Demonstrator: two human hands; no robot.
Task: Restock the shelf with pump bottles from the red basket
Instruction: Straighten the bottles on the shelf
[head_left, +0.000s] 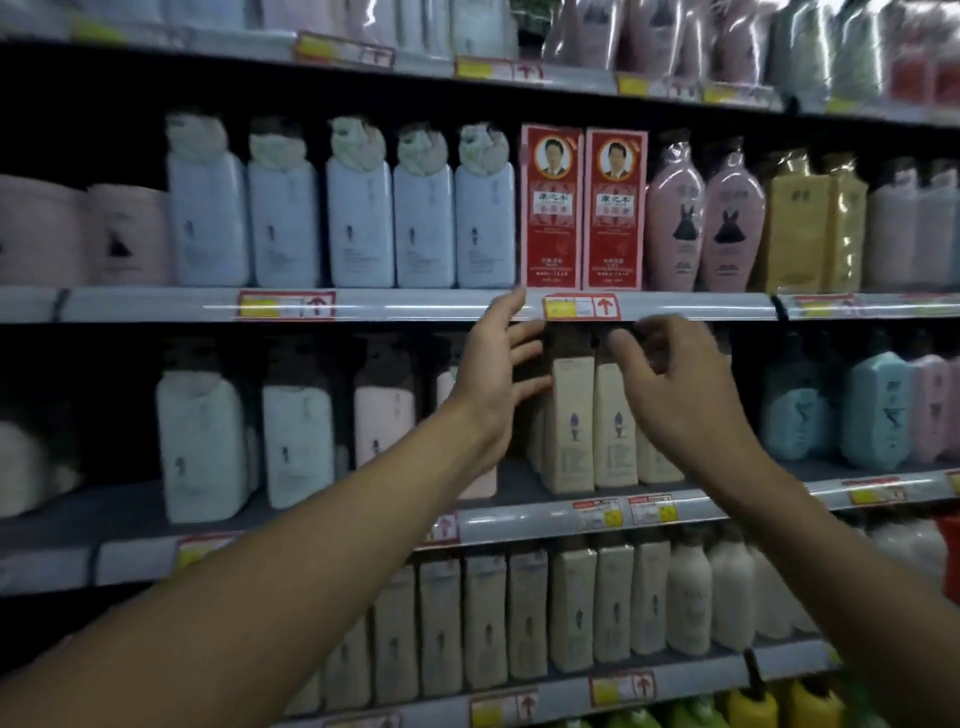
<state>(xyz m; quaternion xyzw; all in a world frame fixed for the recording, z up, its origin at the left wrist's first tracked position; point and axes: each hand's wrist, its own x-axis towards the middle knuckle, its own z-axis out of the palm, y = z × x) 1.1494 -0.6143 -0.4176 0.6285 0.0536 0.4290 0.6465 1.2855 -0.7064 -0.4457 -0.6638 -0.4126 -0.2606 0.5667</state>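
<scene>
Two cream pump bottles (571, 421) stand side by side at the front of the middle shelf (519, 519), with more cream bottles behind them. My left hand (493, 374) reaches in from the left, fingers spread and straight, just left of the left cream bottle near its dark pump top. My right hand (675, 395) hovers in front of the right cream bottle (615, 421), fingers loosely bent and holding nothing. The red basket is out of view.
White and pink pump bottles (296, 441) stand left on the same shelf, teal ones (878, 410) at right. Above are light blue bottles (358, 218) and two red boxes (582, 208). Below is a row of cream bottles (571, 608). Price rails edge every shelf.
</scene>
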